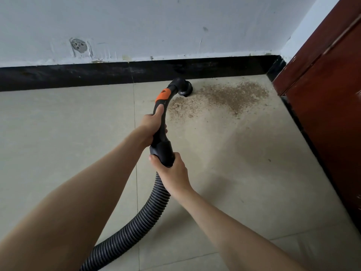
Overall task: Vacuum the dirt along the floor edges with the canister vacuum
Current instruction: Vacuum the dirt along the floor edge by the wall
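Note:
A black curved vacuum handle (pixel 163 114) with an orange slider leads to a round brush nozzle (pixel 185 88) set on the floor against the black skirting board (pixel 78 76). Brown sawdust-like dirt (pixel 224 96) spreads on the beige tiles just right of the nozzle, toward the corner. My left hand (pixel 153 126) grips the handle's middle, thumb lying along its top. My right hand (pixel 172 171) grips the black cuff where the ribbed grey hose (pixel 136 225) joins. The hose runs back toward the lower left, out of view. The canister is not visible.
A white scuffed wall (pixel 175 26) rises above the skirting. A red-brown wooden cabinet or door (pixel 328 94) stands along the right side, forming the corner. Beige floor tiles (pixel 58 133) extend left and toward me.

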### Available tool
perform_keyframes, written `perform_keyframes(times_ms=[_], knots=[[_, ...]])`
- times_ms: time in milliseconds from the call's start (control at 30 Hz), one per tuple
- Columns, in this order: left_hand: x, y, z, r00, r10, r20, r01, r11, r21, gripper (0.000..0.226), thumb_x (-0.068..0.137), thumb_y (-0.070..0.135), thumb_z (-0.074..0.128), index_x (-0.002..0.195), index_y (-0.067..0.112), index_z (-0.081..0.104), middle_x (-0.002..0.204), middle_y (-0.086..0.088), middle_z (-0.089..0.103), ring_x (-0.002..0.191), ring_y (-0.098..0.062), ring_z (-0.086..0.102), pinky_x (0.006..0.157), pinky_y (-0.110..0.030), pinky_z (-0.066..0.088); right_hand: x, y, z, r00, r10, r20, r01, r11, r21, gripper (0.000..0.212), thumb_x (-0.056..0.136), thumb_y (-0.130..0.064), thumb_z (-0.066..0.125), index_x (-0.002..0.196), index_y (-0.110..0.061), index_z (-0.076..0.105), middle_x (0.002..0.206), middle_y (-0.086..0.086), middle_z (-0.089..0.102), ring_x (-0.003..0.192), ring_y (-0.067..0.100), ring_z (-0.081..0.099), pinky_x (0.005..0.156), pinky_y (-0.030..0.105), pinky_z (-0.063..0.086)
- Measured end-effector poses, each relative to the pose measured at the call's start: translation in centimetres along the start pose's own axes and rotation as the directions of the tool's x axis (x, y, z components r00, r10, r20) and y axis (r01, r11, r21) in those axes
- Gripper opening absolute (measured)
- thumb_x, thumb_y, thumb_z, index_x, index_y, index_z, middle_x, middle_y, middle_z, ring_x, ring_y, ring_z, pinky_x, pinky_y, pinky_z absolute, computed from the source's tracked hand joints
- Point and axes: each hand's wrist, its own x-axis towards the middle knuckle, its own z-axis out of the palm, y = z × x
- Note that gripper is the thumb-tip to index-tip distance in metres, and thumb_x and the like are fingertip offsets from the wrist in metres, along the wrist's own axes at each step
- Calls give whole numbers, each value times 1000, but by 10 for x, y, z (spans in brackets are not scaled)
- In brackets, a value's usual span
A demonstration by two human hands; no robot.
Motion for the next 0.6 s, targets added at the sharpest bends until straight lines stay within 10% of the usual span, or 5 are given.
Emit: perform_keyframes(times_ms=[600], knots=[[-25,-5,-71,985,51,-162,-71,990,-122,46,98,48,41,94,4,51,71,-8,53,58,-20,54,58,-30,49,-18,-21,44,986,-44,162,53,997,-52,42,83,-51,70,103,-19,51,91,-5,60,77,6,58,57,19,41]])
